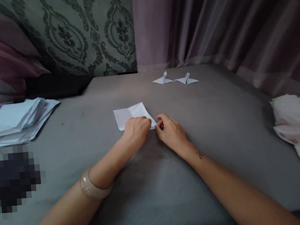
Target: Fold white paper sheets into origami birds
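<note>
A white sheet of paper [124,116] with a crease down its middle lies on the grey cloth surface, its right part raised at an angle. Over its near edge, my left hand [138,129] is closed, knuckles up, with the fingertips on the paper hidden from view. At the sheet's right corner, my right hand [170,130] has thumb and fingertips curled in a pinch on the paper. Farther back stand two folded paper birds, a left one [163,78] and a right one [187,79], side by side with wings spread.
A stack of white paper [12,120] lies at the left, near a black folded item [57,86]. A blurred-out dark patch [13,178] is below the stack. Pale crumpled cloth [293,122] rests at the right edge. Curtains [156,28] hang behind the grey surface [218,121].
</note>
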A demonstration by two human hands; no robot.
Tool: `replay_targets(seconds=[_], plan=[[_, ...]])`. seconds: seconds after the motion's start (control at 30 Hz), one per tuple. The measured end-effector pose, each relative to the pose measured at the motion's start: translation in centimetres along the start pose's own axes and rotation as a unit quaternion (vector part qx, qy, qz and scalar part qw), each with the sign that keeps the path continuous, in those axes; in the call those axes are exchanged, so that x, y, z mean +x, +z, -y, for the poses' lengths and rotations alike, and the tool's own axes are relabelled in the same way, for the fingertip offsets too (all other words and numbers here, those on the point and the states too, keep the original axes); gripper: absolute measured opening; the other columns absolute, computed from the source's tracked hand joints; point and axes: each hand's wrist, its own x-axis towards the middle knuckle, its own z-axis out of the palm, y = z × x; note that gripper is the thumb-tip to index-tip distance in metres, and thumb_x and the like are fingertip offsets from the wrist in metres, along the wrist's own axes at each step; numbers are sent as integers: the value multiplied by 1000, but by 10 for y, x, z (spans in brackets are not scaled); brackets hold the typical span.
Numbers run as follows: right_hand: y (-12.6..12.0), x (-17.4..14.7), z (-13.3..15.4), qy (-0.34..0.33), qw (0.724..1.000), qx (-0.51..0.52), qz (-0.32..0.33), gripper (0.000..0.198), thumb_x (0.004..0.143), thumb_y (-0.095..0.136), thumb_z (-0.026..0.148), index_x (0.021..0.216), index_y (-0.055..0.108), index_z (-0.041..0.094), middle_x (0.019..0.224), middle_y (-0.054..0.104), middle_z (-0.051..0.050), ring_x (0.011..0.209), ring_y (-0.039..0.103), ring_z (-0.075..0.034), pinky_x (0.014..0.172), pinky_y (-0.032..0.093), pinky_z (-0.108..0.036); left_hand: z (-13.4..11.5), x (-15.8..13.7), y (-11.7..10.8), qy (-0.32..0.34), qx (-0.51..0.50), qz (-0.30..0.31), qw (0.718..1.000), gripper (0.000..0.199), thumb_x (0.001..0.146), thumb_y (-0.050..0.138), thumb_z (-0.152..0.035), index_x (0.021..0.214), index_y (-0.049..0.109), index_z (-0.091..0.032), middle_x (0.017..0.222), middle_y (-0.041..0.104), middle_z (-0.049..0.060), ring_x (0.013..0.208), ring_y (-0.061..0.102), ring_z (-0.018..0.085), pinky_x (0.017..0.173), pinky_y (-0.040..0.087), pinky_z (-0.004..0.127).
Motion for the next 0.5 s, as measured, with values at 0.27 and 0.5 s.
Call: replay_targets(seconds=[0.27, 0.5], plan=[[-1, 2, -10, -9, 1000, 4, 4, 20, 86, 54, 25, 106, 57, 20, 96, 66, -8, 90, 61, -22, 74, 44, -32, 3, 1, 1, 39, 1, -20, 999, 23, 90, 46, -20, 80, 67, -16, 77, 69, 9, 74, 66, 22, 64, 42, 31], [-9, 13, -24, 55, 988, 142, -21, 20, 79, 58, 20, 99, 60, 17, 77, 66, -3, 69, 61, -16, 68, 47, -29, 7, 3, 5, 50, -1, -24, 998, 20, 88, 50, -19, 80, 68, -16, 77, 69, 11, 76, 66, 24, 68, 43, 33]])
